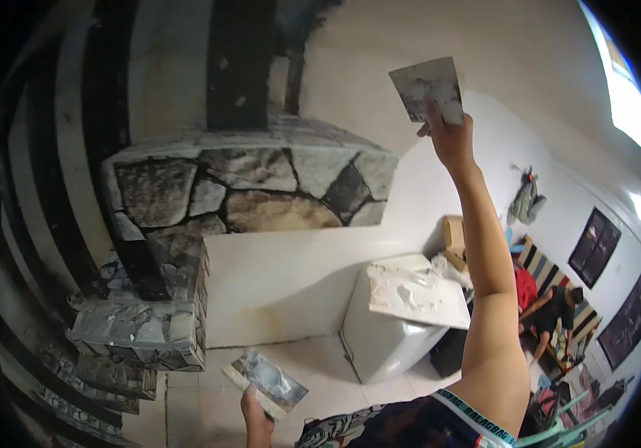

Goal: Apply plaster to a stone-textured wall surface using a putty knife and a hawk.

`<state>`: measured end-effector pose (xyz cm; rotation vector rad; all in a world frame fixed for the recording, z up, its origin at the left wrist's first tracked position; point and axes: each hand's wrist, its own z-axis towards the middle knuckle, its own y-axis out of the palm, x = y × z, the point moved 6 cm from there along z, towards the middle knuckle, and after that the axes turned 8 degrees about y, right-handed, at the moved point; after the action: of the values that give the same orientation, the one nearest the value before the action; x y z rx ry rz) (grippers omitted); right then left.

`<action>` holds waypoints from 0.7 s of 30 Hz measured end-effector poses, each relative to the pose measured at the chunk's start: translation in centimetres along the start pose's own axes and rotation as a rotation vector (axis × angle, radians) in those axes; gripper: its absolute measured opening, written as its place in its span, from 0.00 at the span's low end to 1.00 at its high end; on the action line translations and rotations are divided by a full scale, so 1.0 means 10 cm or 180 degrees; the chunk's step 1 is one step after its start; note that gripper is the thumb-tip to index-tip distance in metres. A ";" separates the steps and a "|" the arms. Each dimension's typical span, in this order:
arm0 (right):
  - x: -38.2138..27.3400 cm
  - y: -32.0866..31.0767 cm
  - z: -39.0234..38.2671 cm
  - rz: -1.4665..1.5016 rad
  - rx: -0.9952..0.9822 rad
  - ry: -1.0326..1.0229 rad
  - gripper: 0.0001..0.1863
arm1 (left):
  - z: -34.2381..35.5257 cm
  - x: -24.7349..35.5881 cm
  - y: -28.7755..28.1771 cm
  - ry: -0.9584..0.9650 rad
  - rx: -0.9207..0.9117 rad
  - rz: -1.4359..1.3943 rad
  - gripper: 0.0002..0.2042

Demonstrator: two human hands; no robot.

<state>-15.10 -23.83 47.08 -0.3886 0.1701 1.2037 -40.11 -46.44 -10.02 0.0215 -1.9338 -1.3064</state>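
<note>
Putty knife (426,89) above right hand (451,138)

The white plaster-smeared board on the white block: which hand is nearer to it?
Left. The left hand is low, left of the white plaster-smeared board; the right hand is raised high above it against the wall.

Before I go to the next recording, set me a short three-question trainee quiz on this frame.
1. True or false: the right hand holds a flat smeared blade raised against the pale wall.
2. What does the left hand hold? A) a bucket B) a flat smeared board C) a brush
3. Which stands on the floor below the raised arm: the white box-shaped unit or the stone-patterned ledge?

Key: 1 true; 2 B; 3 the white box-shaped unit.
</note>
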 end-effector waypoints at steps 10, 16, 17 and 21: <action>0.71 -0.33 -2.51 -0.0351 -0.0479 0.0772 0.09 | 0.14 0.11 0.99 -0.0556 -0.0752 0.0581 0.22; 0.40 0.09 -3.46 -0.0884 -0.2742 0.0605 0.27 | 0.18 0.01 1.30 -0.0336 -0.1260 0.0886 0.18; 0.32 0.14 -3.55 -0.1163 -0.2838 0.0166 0.29 | 0.15 -0.03 1.34 -0.0283 -0.1438 0.1075 0.17; 0.01 0.18 -3.59 -0.1149 -0.2646 -0.0600 0.24 | -0.10 -0.15 1.50 -0.0225 -0.1745 0.1490 0.17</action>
<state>-14.01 -36.86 13.54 -0.9767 -0.5656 0.8982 -32.63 -39.55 1.12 -0.7127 -1.4514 -1.4659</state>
